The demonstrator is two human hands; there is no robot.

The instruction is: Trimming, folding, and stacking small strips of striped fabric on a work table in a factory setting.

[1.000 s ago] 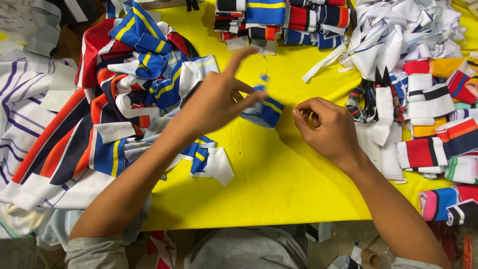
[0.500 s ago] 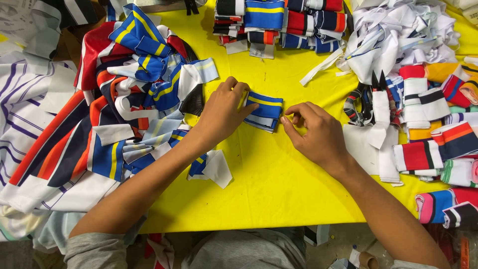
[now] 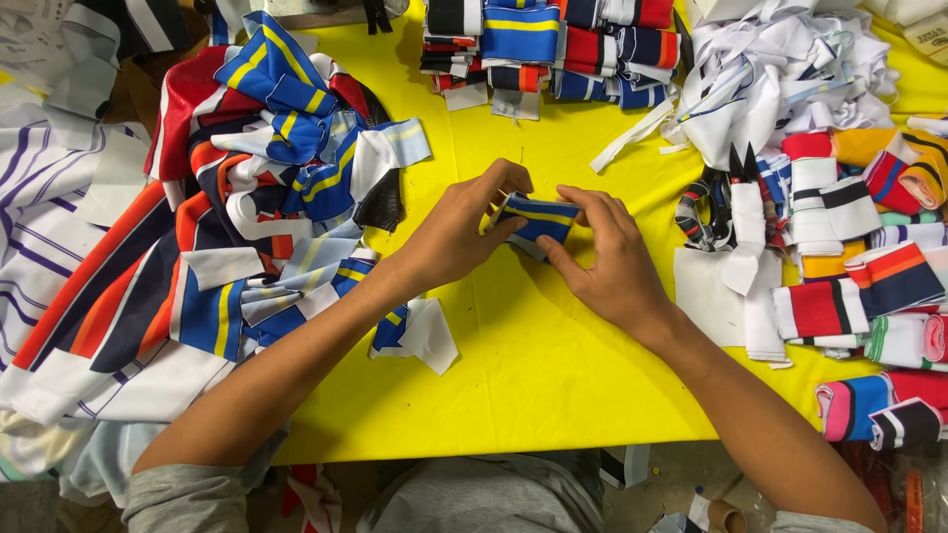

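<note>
Both hands met at mid tabletop (image 3: 513, 375), yellow surface. Left hand (image 3: 456, 235) and right hand (image 3: 612, 262) each had fingers closed on a small folded knit band (image 3: 538, 219), blue with a yellow stripe, held just above the tabletop between them. Left thumb and forefinger pinched its left end; right fingers pressed the right end and lower edge.

Risks, as judged: the fold looked loose, so a weak pinch could have let the band spring open or the stripe edges slip out of line. Scissors (image 3: 706, 202) lay just right of the right hand, points up; a careless reach that way could have nicked a finger. The loose heap of striped fabric pieces (image 3: 267, 197) sat near the left forearm, and an elbow sweep could have dragged pieces off the edge. Sorted stacks (image 3: 553, 44) stood well apart, low risk.
</note>
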